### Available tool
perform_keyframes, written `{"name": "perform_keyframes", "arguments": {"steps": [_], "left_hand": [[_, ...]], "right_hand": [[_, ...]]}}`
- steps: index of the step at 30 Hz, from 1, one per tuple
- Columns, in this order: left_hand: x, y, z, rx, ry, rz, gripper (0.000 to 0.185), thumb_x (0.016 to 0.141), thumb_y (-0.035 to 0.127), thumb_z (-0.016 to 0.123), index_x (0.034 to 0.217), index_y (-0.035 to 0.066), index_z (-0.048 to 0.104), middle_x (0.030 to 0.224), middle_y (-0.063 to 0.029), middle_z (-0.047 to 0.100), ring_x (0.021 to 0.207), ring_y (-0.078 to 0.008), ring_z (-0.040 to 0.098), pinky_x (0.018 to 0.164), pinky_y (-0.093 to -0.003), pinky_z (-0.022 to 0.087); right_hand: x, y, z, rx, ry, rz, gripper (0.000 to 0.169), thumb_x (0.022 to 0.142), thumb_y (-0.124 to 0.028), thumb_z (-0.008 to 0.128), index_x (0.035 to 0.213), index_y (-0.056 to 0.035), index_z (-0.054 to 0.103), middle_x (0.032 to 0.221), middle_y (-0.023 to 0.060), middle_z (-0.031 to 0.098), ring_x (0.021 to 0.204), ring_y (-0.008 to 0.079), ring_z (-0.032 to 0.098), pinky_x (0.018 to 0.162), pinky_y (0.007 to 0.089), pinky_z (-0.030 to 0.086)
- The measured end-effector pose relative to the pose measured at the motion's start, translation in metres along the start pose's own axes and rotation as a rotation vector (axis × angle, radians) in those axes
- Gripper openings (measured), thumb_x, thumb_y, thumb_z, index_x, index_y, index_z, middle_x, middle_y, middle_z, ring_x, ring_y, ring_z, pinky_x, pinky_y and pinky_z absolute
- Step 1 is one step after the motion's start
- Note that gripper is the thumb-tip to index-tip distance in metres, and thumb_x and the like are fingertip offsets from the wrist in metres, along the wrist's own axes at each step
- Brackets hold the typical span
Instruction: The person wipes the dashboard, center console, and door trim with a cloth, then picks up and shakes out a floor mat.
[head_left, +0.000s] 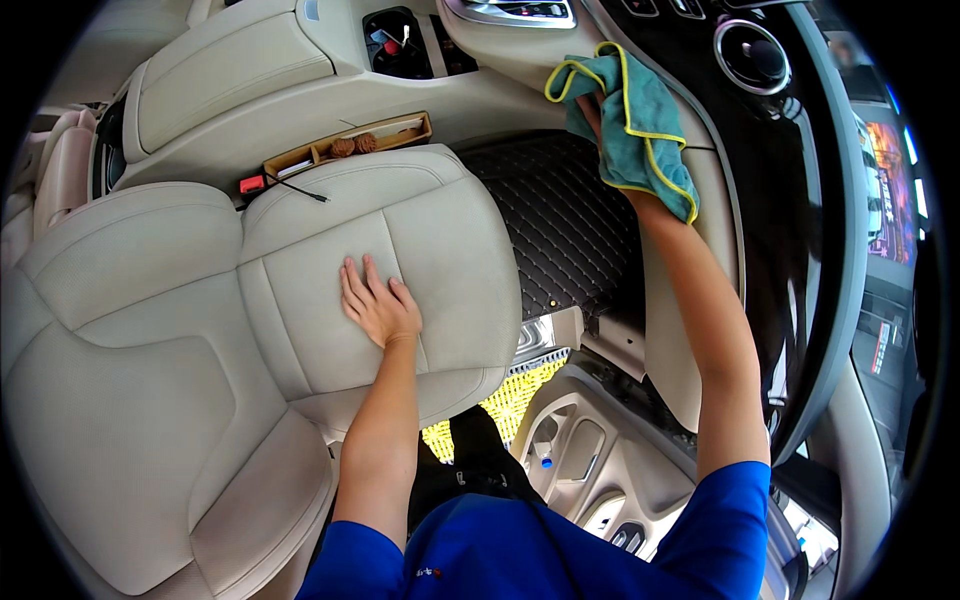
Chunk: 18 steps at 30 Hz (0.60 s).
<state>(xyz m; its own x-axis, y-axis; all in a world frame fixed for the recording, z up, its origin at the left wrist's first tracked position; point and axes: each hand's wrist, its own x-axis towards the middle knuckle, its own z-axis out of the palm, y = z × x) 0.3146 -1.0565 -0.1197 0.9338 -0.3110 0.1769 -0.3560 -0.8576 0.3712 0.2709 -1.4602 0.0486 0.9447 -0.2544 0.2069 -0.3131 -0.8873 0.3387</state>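
My left hand (381, 304) rests flat with its fingers apart on the beige leather cushion of a car seat (457, 247). A green microfiber cloth with yellow edging (645, 127) covers most of my right hand (596, 124), which presses it near the side of the center console (510, 97), below the dashboard. The cloth drapes over the wrist, and most of the fingers are hidden beneath it.
A brown seat-gap organizer (405, 131) holds two walnut-like balls (354, 145) beside the red buckle (252, 184). A black cable (300, 187) lies over the seat edge. Black quilted floor mat (562, 217), glossy dashboard trim (757, 187), cup holder (397, 64) and open door panel (600, 450) surround me.
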Motion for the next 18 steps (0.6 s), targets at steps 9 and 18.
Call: {"name": "perform_keyframes", "arguments": {"steps": [9, 18], "left_hand": [[0.000, 0.000, 0.001, 0.049, -0.010, 0.006, 0.059, 0.094, 0.021, 0.055, 0.150, 0.008, 0.041, 0.163, -0.0153, 0.031, 0.150, -0.0362, 0.028, 0.120, -0.0520, 0.022], [0.004, -0.002, 0.000, 0.025, 0.001, -0.026, 0.058, 0.095, 0.021, 0.054, 0.150, 0.008, 0.042, 0.163, -0.0148, 0.031, 0.151, -0.0342, 0.028, 0.120, -0.0509, 0.022]], "right_hand": [[0.074, -0.052, 0.000, 0.539, 0.490, -0.113, 0.041, 0.094, -0.027, 0.068, 0.127, -0.0040, 0.062, 0.109, 0.0163, 0.068, 0.094, 0.0386, 0.066, 0.081, 0.0445, 0.056], [-0.033, -0.008, 0.035, -0.407, -0.177, -0.166, 0.030, 0.097, -0.022, 0.059, 0.124, -0.0103, 0.062, 0.120, 0.0093, 0.060, 0.112, 0.0274, 0.060, 0.096, 0.0412, 0.049]]}}
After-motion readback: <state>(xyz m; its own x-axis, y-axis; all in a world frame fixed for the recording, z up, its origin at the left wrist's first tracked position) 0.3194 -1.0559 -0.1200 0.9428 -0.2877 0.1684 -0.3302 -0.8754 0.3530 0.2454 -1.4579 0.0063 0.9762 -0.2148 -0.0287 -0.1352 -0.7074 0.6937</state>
